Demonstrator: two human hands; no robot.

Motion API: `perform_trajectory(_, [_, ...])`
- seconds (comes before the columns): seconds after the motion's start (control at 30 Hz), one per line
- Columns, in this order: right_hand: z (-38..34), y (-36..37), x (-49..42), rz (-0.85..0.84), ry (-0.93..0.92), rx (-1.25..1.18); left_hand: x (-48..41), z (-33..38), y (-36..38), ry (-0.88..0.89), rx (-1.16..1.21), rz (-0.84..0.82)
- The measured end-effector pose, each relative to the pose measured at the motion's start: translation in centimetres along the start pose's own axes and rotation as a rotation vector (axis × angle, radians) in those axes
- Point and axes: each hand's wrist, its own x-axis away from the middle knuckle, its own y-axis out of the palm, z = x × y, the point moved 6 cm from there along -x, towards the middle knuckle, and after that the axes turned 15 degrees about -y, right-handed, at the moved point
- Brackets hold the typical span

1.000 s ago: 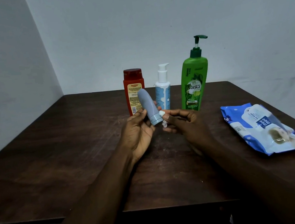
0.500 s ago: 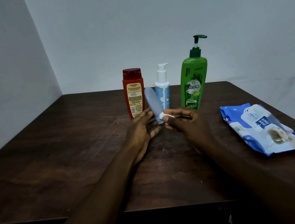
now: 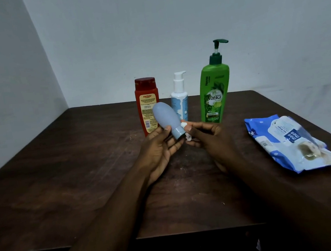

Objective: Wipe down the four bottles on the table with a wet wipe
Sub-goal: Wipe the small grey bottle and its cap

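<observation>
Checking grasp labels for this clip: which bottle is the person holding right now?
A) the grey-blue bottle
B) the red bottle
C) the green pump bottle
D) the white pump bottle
A: the left hand holds the grey-blue bottle tilted with its cap end down, while the right hand pinches the wet wipe against the cap.

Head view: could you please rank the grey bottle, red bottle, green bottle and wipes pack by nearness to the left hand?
1. Grey bottle, held in the left hand.
2. Red bottle, just behind that hand.
3. Green bottle, back right.
4. Wipes pack, far right.
</observation>
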Motion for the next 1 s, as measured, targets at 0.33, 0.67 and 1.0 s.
perform_trajectory(0.33, [0.1, -0.1, -0.1, 0.029, -0.005, -0.064, 0.4, 0.0, 0.0, -0.033, 0.115, -0.053])
perform_trajectory(0.67, [-3.3, 0.1, 0.5, -0.04, -0.358, 0.232, 0.9, 0.2, 0.3, -0.016, 0.134, -0.061])
perform_trajectory(1.0, [-5.3, 2.2, 2.1, -0.233, -0.759, 0.594, 0.7, 0.3, 0.0, -0.033, 0.184, -0.022])
